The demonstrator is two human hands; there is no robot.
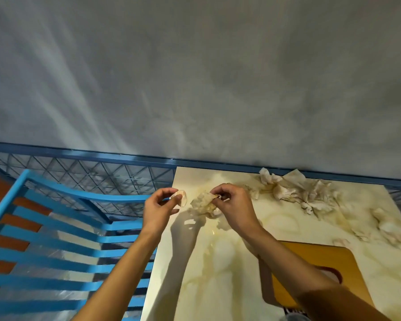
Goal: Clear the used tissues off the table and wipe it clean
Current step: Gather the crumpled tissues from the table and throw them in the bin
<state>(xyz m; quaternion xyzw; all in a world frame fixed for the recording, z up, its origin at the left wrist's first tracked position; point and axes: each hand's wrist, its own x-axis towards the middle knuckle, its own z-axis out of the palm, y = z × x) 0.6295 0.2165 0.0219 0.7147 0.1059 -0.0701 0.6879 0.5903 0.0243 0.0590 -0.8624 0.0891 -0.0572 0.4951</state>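
Tissues (294,191) crowd the table's (218,286) far edge; both hands (159,208) (233,205) pinch apparently soiled scraps.

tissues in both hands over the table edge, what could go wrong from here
The left hand pinches only a small tissue scrap right at the table edge, so it could drop onto the blue chair below. The stained tissue in the right hand looks soggy and may tear or drip. The crumpled tissue pile sits against the far rim; a careless sweep might push pieces off.
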